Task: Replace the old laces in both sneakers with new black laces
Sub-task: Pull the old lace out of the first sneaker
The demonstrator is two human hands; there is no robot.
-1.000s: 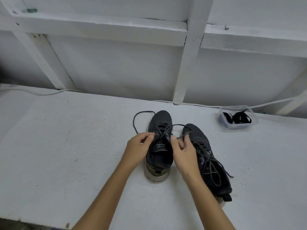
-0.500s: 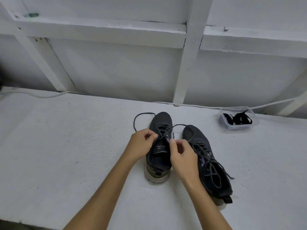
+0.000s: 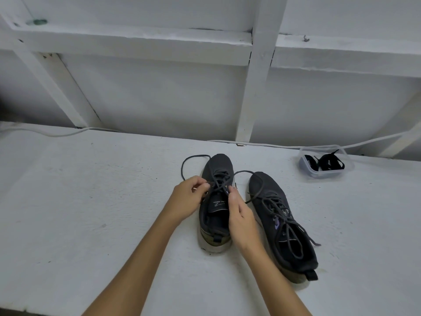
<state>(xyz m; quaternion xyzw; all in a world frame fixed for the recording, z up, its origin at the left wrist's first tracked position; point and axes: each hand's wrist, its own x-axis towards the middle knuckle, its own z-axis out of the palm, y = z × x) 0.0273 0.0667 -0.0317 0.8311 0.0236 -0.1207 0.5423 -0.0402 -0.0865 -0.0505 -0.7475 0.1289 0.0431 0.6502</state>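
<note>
Two dark sneakers stand side by side on the white surface, toes pointing away from me. My left hand (image 3: 190, 197) pinches the old dark lace (image 3: 218, 179) at the left eyelets of the left sneaker (image 3: 216, 215). My right hand (image 3: 239, 213) pinches the same lace at the shoe's right eyelets. This lace is loosened, with one loop lying on the surface to the left and another arching right toward the other shoe. The right sneaker (image 3: 280, 220) is laced, its ends hanging loose. New black laces (image 3: 328, 164) lie in a clear plastic tub (image 3: 325, 173) at the back right.
A white painted wall with wooden framing (image 3: 257, 87) rises right behind the white surface (image 3: 91, 213). A white cable (image 3: 57, 133) runs along the base of the wall. The surface's near edge shows at the bottom left.
My right hand has shifted left, from over the gap between the shoes onto the left sneaker's right eyelets. My left hand stays at the left eyelets.
</note>
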